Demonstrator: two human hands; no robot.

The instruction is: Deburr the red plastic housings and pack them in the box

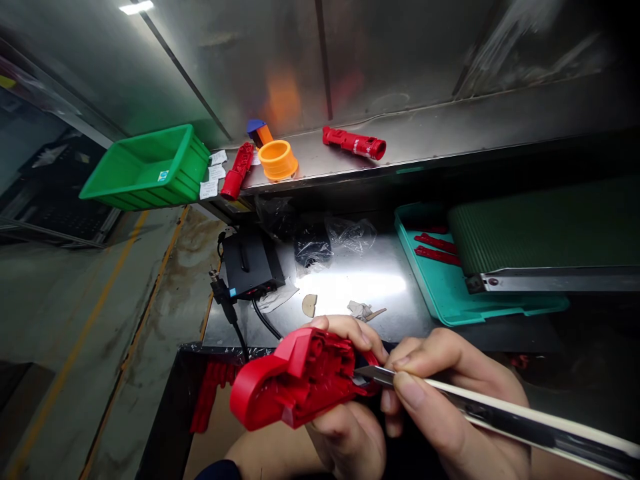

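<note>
A red moulded plastic part (295,383), hollow and ribbed inside, is gripped by my left hand (350,433), with fingers behind it and the thumb side below. Between the thumb and fingers of my right hand (450,393) is a utility knife (525,420) with a pale handle. Its blade reaches the right end of the red part, near a loop-shaped rim. Whether the blade tip touches the plastic is hard to tell. Beneath the hands, a dark-edged box (165,413) holds more red pieces (210,397).
A green bin (145,170), orange ring (278,160) and red tubular part (354,142) stand on the ledge. Below are a black power box (253,263) and cable. A teal tray (430,287) with red strips sits under a green conveyor belt (545,230) on the right.
</note>
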